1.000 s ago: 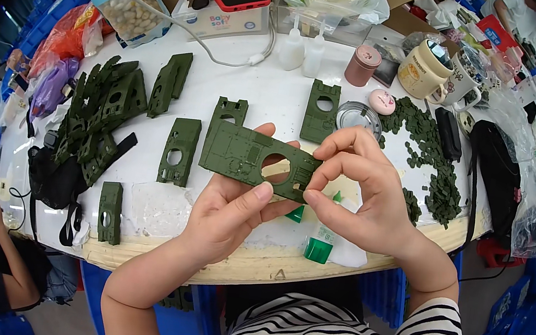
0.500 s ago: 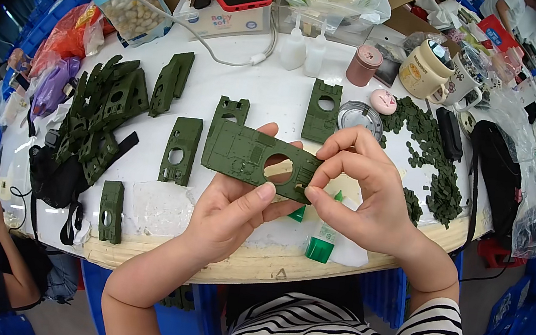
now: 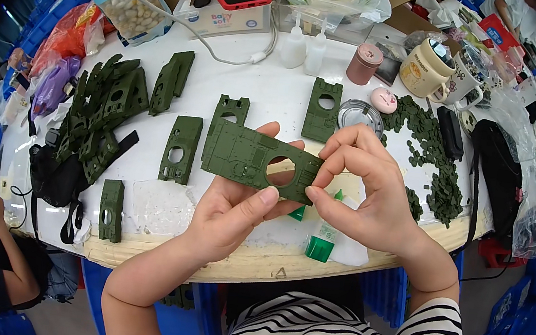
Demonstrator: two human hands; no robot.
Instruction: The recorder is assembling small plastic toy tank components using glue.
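Note:
My left hand supports a dark green plastic toy tank hull from beneath, its thumb lying on the near edge by the round hole. At the hull's right end, the thumb and bent fingers of my right hand are closed on the edge. Whether a small part sits between those fingertips is hidden. Behind the held piece, a similar hull lies on the table, partly covered. Another hull rests beyond my right hand, next to a round metal tin lid. Below my right hand lies a green-capped glue tube.
More hulls and a heap of green parts occupy the left side. Small green pieces spread at right. Two white squeeze bottles, a pink canister and mugs stand at the back. A person's arm shows at left.
The held hull has tilted slightly in my hands, and my right fingertips have shifted a little along its right end. The things on the table stay in place.

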